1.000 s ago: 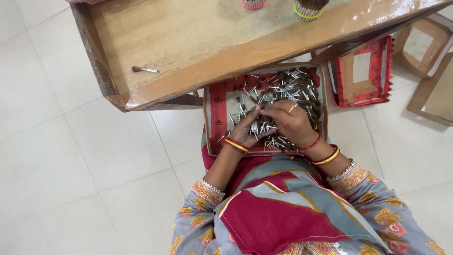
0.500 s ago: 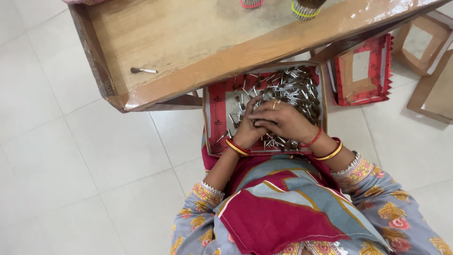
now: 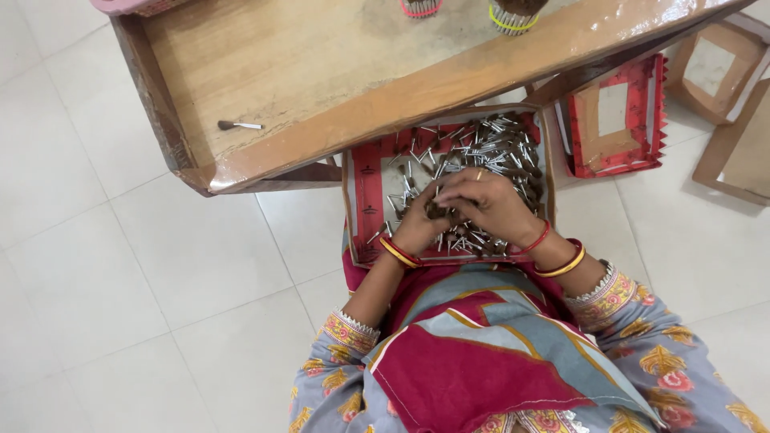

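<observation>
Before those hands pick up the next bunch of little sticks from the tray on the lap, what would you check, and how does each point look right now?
1. Left hand over the tray: ok.
2. Right hand over the sticks: ok.
3. Sticks left in the tray: ok, plenty.
4. Grip on the gathered bunch: cannot tell, fingers hide it.
5. Tray level on the lap: ok.
6. Low table has bare room: ok; one stray stick lies there.

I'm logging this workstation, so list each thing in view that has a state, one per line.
Left hand: cupped around a small bunch of sticks, in the tray.
Right hand: closed over the same bunch, touching the left.
Red cardboard tray: open, on the lap, holding loose sticks.
Loose sticks: scattered, heaped at the far side.
Single stick: lying alone on the wooden table.
Second red tray: on the floor, no sticks inside.
</observation>
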